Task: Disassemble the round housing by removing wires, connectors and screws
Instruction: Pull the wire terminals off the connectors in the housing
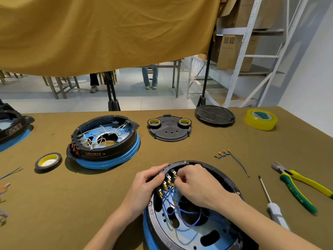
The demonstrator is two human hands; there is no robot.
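Near housing (196,210) on surface (90,195), 6 o'clock | second housing (104,141) 11 o'clock of it | cover plate (169,129) 12 o'clock, two tape rolls on it | round lid (214,115) 1 o'clock | loose wire (232,159) 2 o'clock | screwdriver (270,201), pliers (302,184) 3 o'clock | tape roll (48,160) 10 o'clock.

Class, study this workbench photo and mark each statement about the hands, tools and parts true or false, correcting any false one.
1. The left hand grips the rim of the near housing. True.
2. The right hand holds the pliers. False: the pliers lie on the table, and its fingers work at the brass connectors.
3. The screwdriver lies between that housing and the pliers. True.
4. The near housing's wires are white. False: they are blue.
5. The yellow tape roll sits at the far right. True.
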